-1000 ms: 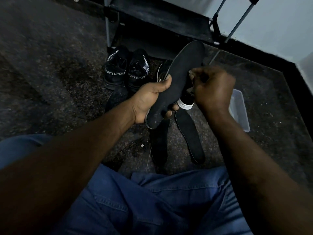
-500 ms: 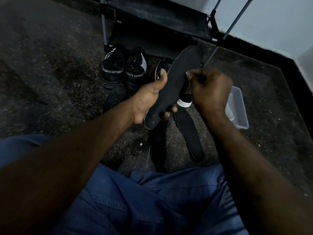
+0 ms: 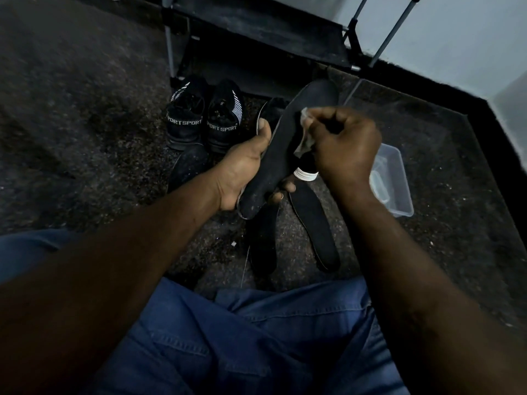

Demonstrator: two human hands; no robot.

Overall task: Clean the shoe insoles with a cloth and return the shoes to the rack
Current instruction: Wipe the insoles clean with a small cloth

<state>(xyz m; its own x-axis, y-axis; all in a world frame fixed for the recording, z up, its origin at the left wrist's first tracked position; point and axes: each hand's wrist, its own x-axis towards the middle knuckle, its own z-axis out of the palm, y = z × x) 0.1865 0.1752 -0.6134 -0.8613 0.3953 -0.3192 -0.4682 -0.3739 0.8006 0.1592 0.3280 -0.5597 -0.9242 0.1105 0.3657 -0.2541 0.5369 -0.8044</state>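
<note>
A black insole is held tilted above the floor, heel near and toe far, with the left hand gripping its heel end. A small pale cloth, bunched in the right hand, touches its right side. A second insole and a third insole lie flat on the floor, nearer. Black shoes marked SPORT stand at the foot of the dark rack.

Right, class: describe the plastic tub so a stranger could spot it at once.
Find the black shoe rack by the wall. On the floor before it, just right of the right hand, sits the tub. It alone is see-through; the shoes and insoles nearby are black.
</note>
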